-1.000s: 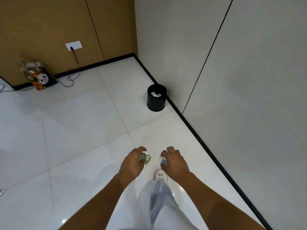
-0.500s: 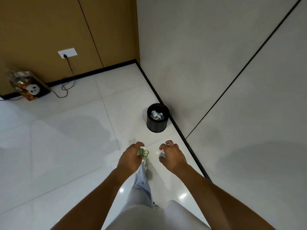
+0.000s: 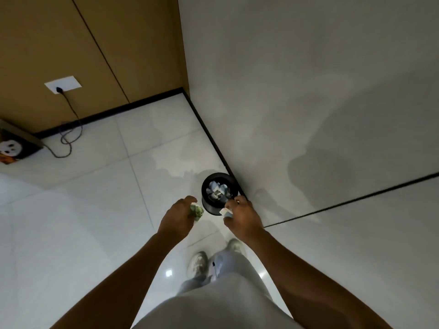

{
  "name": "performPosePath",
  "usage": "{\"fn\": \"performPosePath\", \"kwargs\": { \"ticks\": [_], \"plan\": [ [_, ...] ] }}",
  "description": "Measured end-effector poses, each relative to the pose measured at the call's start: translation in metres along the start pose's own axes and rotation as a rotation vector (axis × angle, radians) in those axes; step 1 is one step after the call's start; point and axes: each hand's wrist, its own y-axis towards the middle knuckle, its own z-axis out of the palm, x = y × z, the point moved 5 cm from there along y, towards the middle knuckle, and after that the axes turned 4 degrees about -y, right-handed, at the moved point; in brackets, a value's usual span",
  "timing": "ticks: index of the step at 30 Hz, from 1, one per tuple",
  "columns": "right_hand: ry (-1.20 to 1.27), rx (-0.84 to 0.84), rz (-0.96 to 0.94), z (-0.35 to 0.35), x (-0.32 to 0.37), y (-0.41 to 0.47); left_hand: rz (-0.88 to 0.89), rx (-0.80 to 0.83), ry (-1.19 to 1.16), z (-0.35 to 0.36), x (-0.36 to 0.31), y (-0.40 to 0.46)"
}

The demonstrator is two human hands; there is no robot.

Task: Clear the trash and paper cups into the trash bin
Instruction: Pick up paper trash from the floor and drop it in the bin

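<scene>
White tile floor, grey wall right; trash bin [image 3: 215, 208] now right by our feet, mid-frame. Left hand [image 3: 177, 216] grips green wrapper [image 3: 196, 211], right hand [image 3: 242, 217] pinches white scrap [image 3: 225, 212], so drop's next.

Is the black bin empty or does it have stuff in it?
It has stuff in it. Crumpled white and bluish trash shows inside the upright black bin.

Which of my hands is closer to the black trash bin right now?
Right. The right hand overlaps the trash bin's near rim in the view; the left hand sits off to the bin's left.
</scene>
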Motion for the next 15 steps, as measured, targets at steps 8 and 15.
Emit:
{"fn": "performPosePath", "kwargs": {
  "ticks": [8,15],
  "plan": [
    [-0.091,0.172,-0.043,-0.018,-0.057,0.107,-0.261,-0.090,-0.120,0.012,-0.016,0.096],
    [-0.174,0.251,-0.127,-0.001,-0.076,0.200,-0.401,-0.145,-0.185,0.037,0.001,0.158]
  ]
}}
